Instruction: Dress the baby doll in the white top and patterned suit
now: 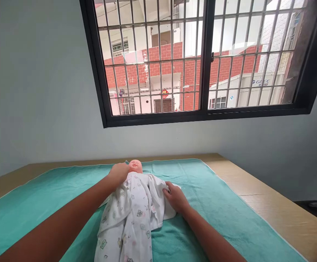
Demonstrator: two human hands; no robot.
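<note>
A baby doll lies on its back, its head toward the wall. White baby clothes with small printed animals cover its body and spread toward me. My left hand is beside the doll's head, at the neck and shoulder of the clothes; its fingertips are hidden behind the hand. On the other side, my right hand grips the sleeve of the white garment, thumb and fingers closed around the cloth. The doll's arms and legs cannot be seen under the fabric.
A green towel lies under the doll, over a wooden table. The table's far edge meets a pale wall. Above it is a black-framed window with metal bars.
</note>
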